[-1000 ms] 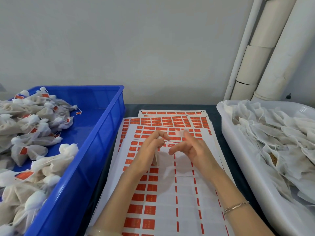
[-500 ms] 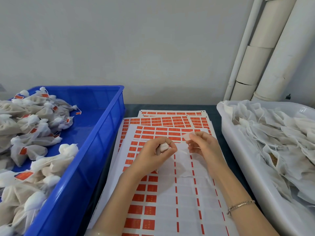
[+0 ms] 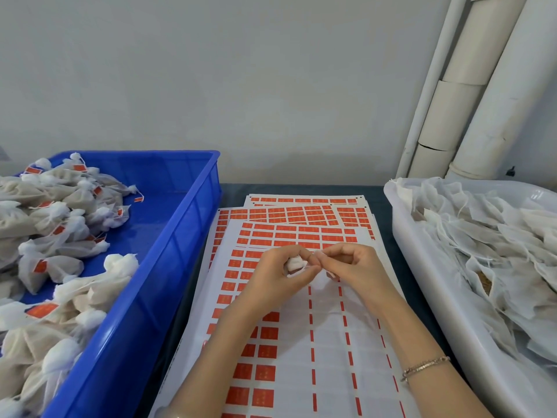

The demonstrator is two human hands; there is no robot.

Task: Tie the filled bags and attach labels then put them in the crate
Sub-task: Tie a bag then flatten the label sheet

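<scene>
a small bag (image 3: 294,263) is being held just above the label sheets (image 3: 301,351), in the middle of the table between the two bins. its gathered white neck is being gripped by the curled fingers of the left hand (image 3: 271,277), and a bit of white at that neck is being pinched by the thumb and bent fingers of the right hand (image 3: 357,267), though whether string or fabric is being pinched cannot be told. the step in hand is being judged as the tying, with no label being seen on this bag yet. the task is being judged as well under way but far from over: the blue crate (image 3: 184,236) on the left is being partly filled by a heap of tied bags (image 3: 60,267), each with a puffed top and an orange tag, while the white tub (image 3: 422,285) on the right is being crowded by many untied bags (image 3: 497,254), lying flat and open-mouthed. the bags are being shown as thin, soft, gauzy white mesh, with a brownish filling showing through; once tied, they are being turned into lumpy little pouches. the sheets are being shown as smooth white backing paper, stacked and fanned, carrying rows of small orange rectangles, with many rows on the top sheet being left bare. the crate and tub are being read as rigid moulded plastic, glossy and straight-walled.
</scene>
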